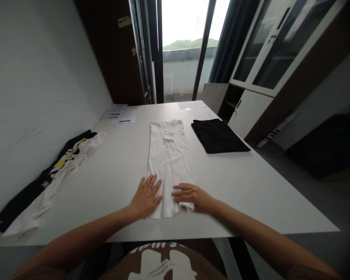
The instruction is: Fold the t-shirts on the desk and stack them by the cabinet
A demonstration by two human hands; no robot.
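Observation:
A white folded garment (171,163) lies lengthwise in front of me, with stitched, flap-like details at its far end. I cannot tell for certain what kind of garment it is. My left hand (147,197) rests flat on its near left side, fingers spread. Across its near right edge lies my right hand (192,196), fingers stretched over the cloth and pointing left; its thumb is hidden. Beside that hand, the near right corner of the cloth curls up slightly.
A folded black cloth (220,136) lies on the white table (236,190) at the right. Along the left wall are black, yellow-patterned and white clothes (56,171). Paper sheets (122,115) lie at the far left. Cabinets (251,109) stand beyond the table at right.

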